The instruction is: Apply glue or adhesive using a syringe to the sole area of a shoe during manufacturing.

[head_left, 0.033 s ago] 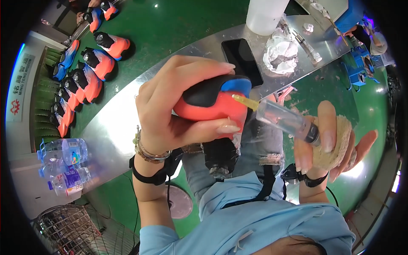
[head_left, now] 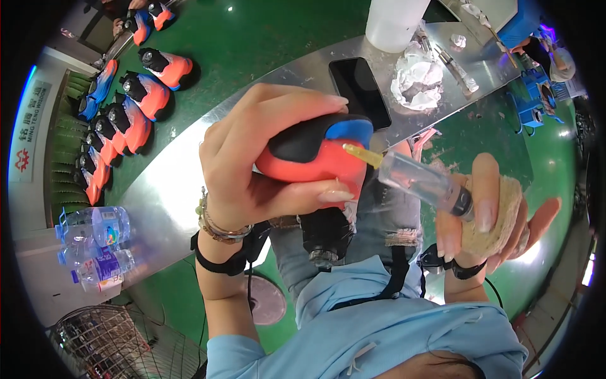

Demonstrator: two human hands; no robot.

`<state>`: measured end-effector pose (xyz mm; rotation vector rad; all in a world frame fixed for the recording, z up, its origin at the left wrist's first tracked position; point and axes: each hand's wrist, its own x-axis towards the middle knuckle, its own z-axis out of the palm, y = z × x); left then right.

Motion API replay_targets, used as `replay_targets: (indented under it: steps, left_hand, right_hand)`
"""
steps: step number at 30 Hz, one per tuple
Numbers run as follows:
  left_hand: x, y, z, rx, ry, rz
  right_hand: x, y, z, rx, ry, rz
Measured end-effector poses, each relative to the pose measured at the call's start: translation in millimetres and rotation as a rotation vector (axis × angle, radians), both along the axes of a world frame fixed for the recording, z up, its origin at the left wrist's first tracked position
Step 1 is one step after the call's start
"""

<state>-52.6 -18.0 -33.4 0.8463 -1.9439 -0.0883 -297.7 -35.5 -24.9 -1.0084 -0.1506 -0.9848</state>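
Observation:
My left hand [head_left: 243, 161] is closed around an orange, black and blue shoe [head_left: 319, 161], its fingers over the black part and the thumb along the orange side. In my right hand [head_left: 486, 208] are a clear syringe [head_left: 416, 180] with a yellow tip and a folded beige cloth [head_left: 499, 218]. The syringe slants up to the left, and its yellow tip [head_left: 361, 155] meets or nearly meets the orange surface just under the blue edge. The far end of the syringe lies between my fingers, by the cloth.
Behind the shoe a black phone [head_left: 361, 91] lies on the metal table [head_left: 303, 72], with crumpled white tissue [head_left: 418, 79], a second syringe [head_left: 457, 69] and a white container [head_left: 394, 25]. Several shoes [head_left: 145, 95] line the left. Plastic bottles [head_left: 95, 230] stand beside a wire basket [head_left: 120, 341].
The syringe and its yellow tip have shifted very slightly left and down along the orange surface. Both hands keep their grip.

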Motion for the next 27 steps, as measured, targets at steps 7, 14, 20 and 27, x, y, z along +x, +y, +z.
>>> replay_targets:
  steps: [7,14,20,27]
  left_hand:
    - [12.6,-16.9,-9.5,-0.026,0.041,-0.019]
    - [38.3,-28.8,-21.9,-0.078,0.129,0.044]
    - [42.4,-36.3,-38.6,-0.181,0.177,0.285]
    - [59.4,-33.2,-48.9,-0.071,0.161,0.699]
  right_hand:
    - [14.6,-3.0,-4.5,-0.046,0.036,-0.144]
    - [17.7,-16.2,-33.3,-0.015,0.134,-0.238]
    - [26.5,-15.6,-59.2,0.141,0.103,-0.248]
    - [28.6,-1.3,-82.3,0.486,0.118,-0.266]
